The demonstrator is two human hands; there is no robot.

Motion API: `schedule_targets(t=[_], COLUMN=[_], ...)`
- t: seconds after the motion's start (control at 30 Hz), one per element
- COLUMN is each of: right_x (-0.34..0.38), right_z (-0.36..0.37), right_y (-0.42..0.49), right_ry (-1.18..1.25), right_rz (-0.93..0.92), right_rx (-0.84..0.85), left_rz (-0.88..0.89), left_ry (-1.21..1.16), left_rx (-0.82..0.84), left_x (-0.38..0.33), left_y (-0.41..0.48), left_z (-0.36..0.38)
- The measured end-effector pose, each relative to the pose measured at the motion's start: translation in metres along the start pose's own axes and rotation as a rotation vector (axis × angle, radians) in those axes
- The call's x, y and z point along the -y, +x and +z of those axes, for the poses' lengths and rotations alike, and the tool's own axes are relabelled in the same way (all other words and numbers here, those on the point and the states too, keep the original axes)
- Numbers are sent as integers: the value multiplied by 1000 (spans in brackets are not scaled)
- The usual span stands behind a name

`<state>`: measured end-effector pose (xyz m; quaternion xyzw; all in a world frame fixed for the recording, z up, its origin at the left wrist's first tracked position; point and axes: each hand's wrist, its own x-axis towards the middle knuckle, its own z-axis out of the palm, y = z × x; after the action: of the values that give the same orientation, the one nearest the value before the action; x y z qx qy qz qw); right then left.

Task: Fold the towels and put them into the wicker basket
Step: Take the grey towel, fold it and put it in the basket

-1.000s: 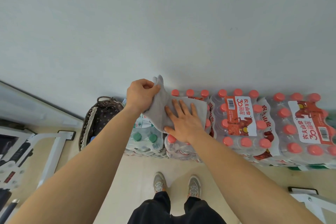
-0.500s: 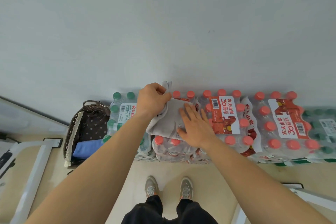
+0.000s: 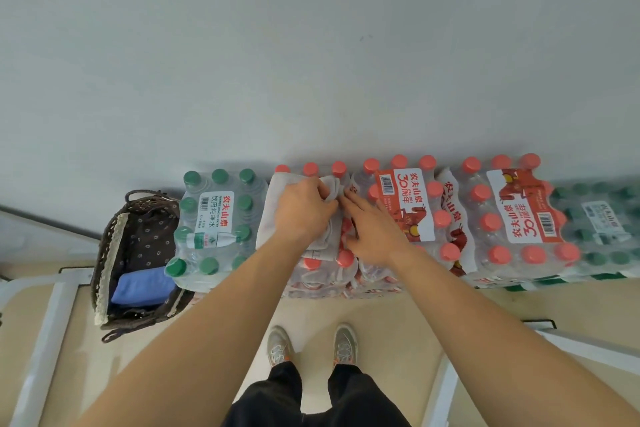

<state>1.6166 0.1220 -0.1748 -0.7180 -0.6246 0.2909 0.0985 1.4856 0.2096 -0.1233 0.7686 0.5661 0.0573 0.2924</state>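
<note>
A grey towel lies partly folded on top of a shrink-wrapped pack of red-capped water bottles. My left hand lies over the towel and pinches its bunched far right corner. My right hand lies just right of it, fingers straight, the fingertips touching the towel's right edge. The dark wicker basket with a dotted lining stands on the floor to the left. A folded blue towel lies inside it.
Packs of green-capped bottles stand between the basket and the towel. More red-capped packs run to the right along the grey wall. White metal frames lie on the floor at both sides. My shoes are below.
My left hand has carried the towel's corner over to the right, folding the cloth across itself. My right hand has slid off the towel's top to its right edge. The view has shifted left.
</note>
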Motion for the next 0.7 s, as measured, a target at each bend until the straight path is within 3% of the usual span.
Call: schedule_targets(t=[0.17,0.27,0.33,0.4,0.53,0.7], right_x=[9,28,46,65,76,52], right_z=[-14,-10,-1,12,42,54], right_y=[0,9,16,22,29,24], right_ry=[180,124,18,-96,-256,-313], right_rz=[171,90,32,7,82,117], right_rx=[-257,-398,-418,-385,-230,-214], left_rz=[24,84,120,143,208,408], left_ry=[-166,-303,-196,-100,-19,314], left_rx=[147,-73,-275,-340,-218,-16], left_x=[9,23,42,65,94,101], left_y=[-5,-8,-3,3,10,1], left_z=[9,-8,-18,-20,-7,16])
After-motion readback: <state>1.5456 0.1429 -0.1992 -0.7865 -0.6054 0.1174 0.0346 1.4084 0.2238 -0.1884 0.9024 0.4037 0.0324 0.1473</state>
